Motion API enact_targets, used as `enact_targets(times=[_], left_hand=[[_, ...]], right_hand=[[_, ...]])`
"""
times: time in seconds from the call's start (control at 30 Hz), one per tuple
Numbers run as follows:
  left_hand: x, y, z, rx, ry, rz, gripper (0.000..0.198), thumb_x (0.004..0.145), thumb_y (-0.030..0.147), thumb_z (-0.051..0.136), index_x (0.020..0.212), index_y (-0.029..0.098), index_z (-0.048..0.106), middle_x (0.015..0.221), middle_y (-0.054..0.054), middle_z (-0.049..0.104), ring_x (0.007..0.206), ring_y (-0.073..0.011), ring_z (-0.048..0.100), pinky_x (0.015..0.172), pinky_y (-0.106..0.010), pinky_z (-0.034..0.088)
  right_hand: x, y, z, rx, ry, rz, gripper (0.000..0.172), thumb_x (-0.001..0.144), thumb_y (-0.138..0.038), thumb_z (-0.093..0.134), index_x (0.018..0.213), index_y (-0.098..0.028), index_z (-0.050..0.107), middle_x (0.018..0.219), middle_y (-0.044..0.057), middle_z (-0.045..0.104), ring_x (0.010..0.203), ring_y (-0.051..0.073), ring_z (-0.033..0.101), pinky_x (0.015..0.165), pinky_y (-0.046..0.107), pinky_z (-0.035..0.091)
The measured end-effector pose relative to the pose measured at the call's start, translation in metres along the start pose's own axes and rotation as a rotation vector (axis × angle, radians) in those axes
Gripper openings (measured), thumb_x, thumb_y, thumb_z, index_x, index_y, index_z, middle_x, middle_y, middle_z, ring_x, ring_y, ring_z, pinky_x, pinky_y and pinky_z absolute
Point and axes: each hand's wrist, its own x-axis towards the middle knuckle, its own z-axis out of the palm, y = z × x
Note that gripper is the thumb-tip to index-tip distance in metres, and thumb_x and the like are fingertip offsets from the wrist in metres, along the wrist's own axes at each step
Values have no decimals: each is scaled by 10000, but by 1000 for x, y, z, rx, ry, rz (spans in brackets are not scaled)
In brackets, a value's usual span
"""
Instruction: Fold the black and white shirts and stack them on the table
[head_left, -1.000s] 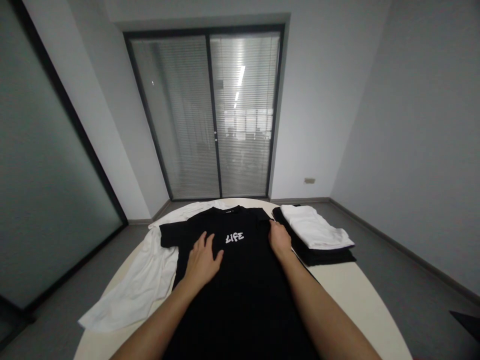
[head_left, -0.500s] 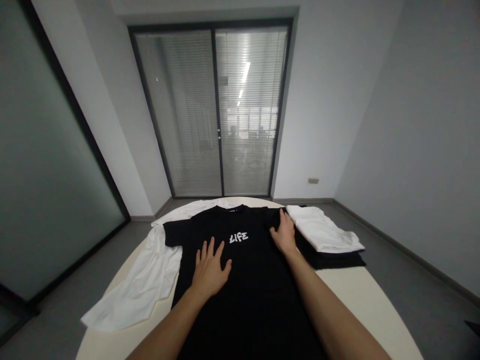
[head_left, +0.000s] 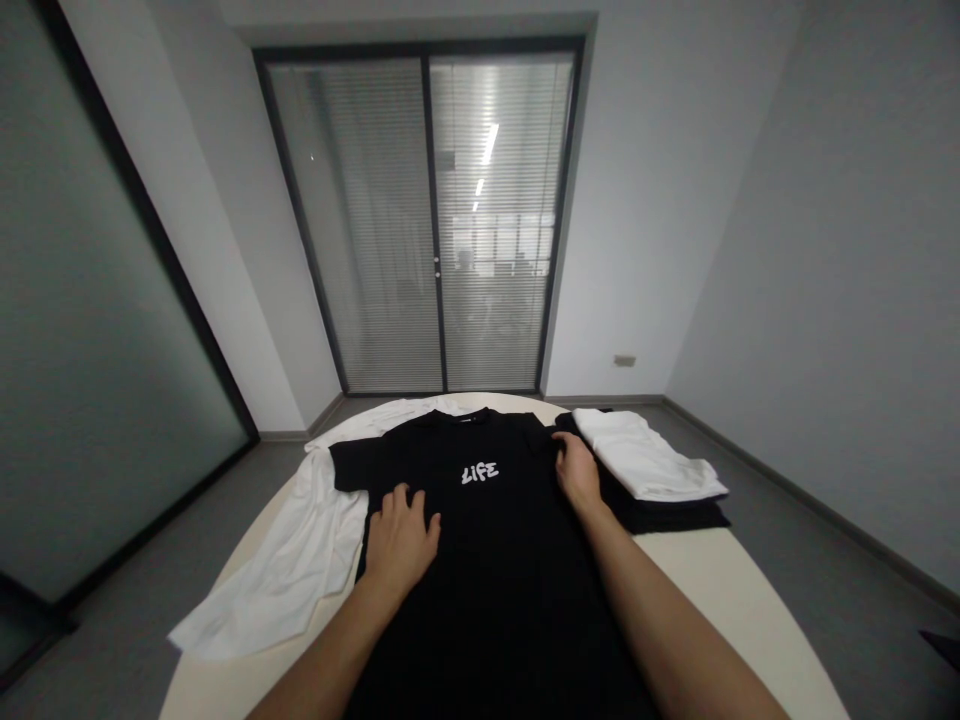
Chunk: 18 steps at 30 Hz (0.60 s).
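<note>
A black T-shirt [head_left: 495,580] lies spread on the table with its collar at the far end and white lettering on its chest. My left hand [head_left: 401,535] rests on the left side of the shirt, fingers apart and slightly bent. At the shirt's right sleeve, my right hand [head_left: 577,472] has its thumb and fingers closed on the black cloth. The fingertips of that hand are partly hidden. Beside it is a stack of folded black garments [head_left: 667,518], topped by a folded white garment [head_left: 645,455].
A loose white garment [head_left: 277,560] spreads along the left and far side of the pale round-edged table [head_left: 720,590], partly under the black shirt. Beyond the table stand glass doors with blinds [head_left: 360,230]. Walls rise on both sides.
My left hand has slid left and its fingers have bent more. My right hand has drawn slightly closer to me and closed on the sleeve, which has been pulled inward from the stack.
</note>
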Motion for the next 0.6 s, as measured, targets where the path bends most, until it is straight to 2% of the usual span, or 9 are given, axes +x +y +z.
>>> enact_targets(times=[0.1, 0.17, 0.27, 0.37, 0.47, 0.6], left_hand=[[0, -23, -25, 98, -111, -155, 355, 961, 301, 465, 1244, 119, 580, 1238, -223, 613, 1090, -325, 641, 796, -370, 536], [1, -38, -36, 111, -240, -226, 355, 971, 309, 464, 1244, 104, 560, 1144, -215, 671, 1016, -322, 687, 803, -397, 537], [1, -49, -40, 112, -320, -236, 359, 962, 281, 496, 1258, 83, 547, 1099, -213, 706, 1033, -324, 697, 835, -408, 533], [-2, -43, -36, 138, -329, -207, 313, 958, 145, 451, 1237, 56, 564, 1067, -221, 714, 1028, -311, 706, 824, -385, 538], [-9, -29, -28, 178, -299, -166, 382, 945, 7, 343, 1259, 34, 559, 1017, -222, 715, 977, -287, 722, 797, -359, 546], [-19, -19, -21, 225, -210, -126, 476, 946, -44, 257, 1349, 45, 494, 1044, -223, 683, 944, -255, 728, 775, -325, 562]], right_hand=[[-1, 4, 6, -5, 8, -51, 576, 821, -37, 396, 1370, -147, 528, 1414, 124, 537, 1282, 229, 534, 1100, 338, 411], [-2, 6, 10, -18, 3, -65, 636, 793, -2, 399, 1403, -148, 506, 1450, 128, 500, 1313, 233, 512, 1111, 347, 409], [-3, 8, 12, -9, 19, -69, 686, 766, 32, 398, 1418, -156, 501, 1454, 127, 492, 1315, 227, 513, 1110, 346, 415], [-7, 9, 8, 17, 32, -102, 649, 770, 22, 422, 1360, -206, 566, 1449, 93, 493, 1286, 205, 535, 1102, 326, 422], [-14, 9, 3, -4, 7, -122, 509, 797, -16, 458, 1210, -226, 671, 1447, 78, 484, 1269, 209, 541, 1101, 336, 418], [-23, 0, -5, -152, -19, -143, 378, 821, -74, 535, 1102, -239, 727, 1452, 83, 475, 1302, 250, 485, 1103, 396, 395]])
